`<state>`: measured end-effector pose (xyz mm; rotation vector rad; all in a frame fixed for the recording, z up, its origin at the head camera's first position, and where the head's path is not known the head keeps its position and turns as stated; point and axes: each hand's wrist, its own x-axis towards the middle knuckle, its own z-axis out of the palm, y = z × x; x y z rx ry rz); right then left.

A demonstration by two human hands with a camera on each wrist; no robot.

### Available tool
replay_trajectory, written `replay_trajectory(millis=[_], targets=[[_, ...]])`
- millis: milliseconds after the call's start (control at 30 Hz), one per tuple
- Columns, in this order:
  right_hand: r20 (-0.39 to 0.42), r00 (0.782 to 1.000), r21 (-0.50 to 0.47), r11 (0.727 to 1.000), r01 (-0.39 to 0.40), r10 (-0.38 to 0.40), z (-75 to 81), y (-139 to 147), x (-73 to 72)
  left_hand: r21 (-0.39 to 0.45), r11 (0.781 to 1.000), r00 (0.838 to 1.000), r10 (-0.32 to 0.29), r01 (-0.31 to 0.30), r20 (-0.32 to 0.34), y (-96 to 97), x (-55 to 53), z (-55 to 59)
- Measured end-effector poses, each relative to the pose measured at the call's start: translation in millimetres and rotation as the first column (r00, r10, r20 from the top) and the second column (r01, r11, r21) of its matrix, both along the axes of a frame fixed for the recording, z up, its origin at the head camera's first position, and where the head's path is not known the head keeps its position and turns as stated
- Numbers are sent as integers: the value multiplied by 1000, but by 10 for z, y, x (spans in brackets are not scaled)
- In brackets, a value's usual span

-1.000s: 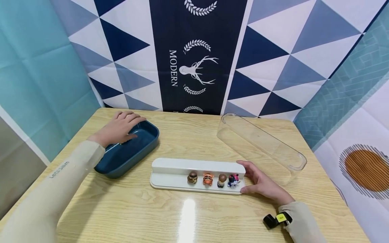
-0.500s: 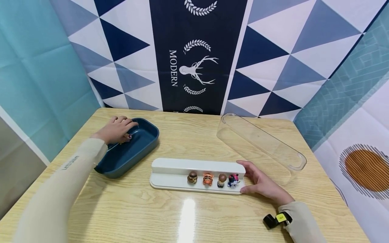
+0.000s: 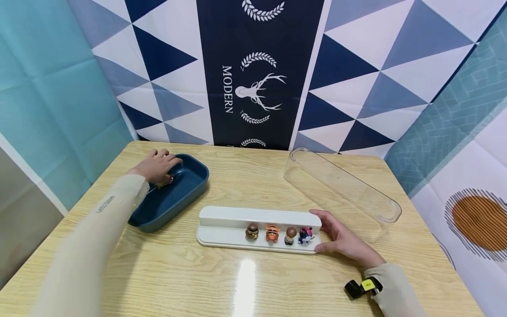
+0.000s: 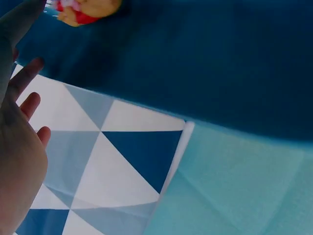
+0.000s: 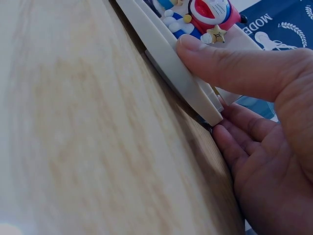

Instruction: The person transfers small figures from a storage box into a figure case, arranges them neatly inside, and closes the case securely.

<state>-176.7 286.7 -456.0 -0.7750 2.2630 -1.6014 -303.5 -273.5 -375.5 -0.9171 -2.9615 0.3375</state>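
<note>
A wood-grained worktop (image 3: 178, 275) is carrying everything, and at its far right a long clear box (image 3: 342, 180) is lying slantwise, apart from both hands; it looks like a cover, and if so it is not yet on. In the middle a white base (image 3: 222, 234), with a raised step along its far side, is stretching from left to right. At the far left a dark blue tray (image 3: 182, 204) is resting. The right hand (image 3: 342, 237) is gripping the right end of the base, thumb on the near edge, fingers behind. The left hand (image 3: 153, 167) is reaching into the tray over a yellow and red figure (image 4: 93, 10); whether it is pinching this cannot be told. On the base's near ledge four more are standing in a row, left to right: a brown figure (image 3: 251, 231), an orange striped figure (image 3: 272, 234), a brown-haired figure (image 3: 290, 235) and a pink and blue figure (image 3: 305, 236). The row seems only partly made: four are standing in place, the ledge's left stretch is holding none, and at least one figure is waiting in the tray; the arm may be hiding others.
</note>
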Motion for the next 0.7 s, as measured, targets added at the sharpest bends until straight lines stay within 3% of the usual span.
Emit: replay_trajectory(millis=[200, 433, 700], targets=[[-11, 1000, -12, 1000, -8, 8, 16, -2, 20, -32, 999, 999, 11, -10, 37, 54, -45, -48], [3, 1000, -5, 1000, -1, 1, 9, -4, 15, -72, 997, 1000, -11, 11, 8, -17, -37, -95], [27, 1000, 3, 1000, 6, -6, 3, 12, 13, -156, 981, 989, -126, 113, -77, -79, -89, -167]])
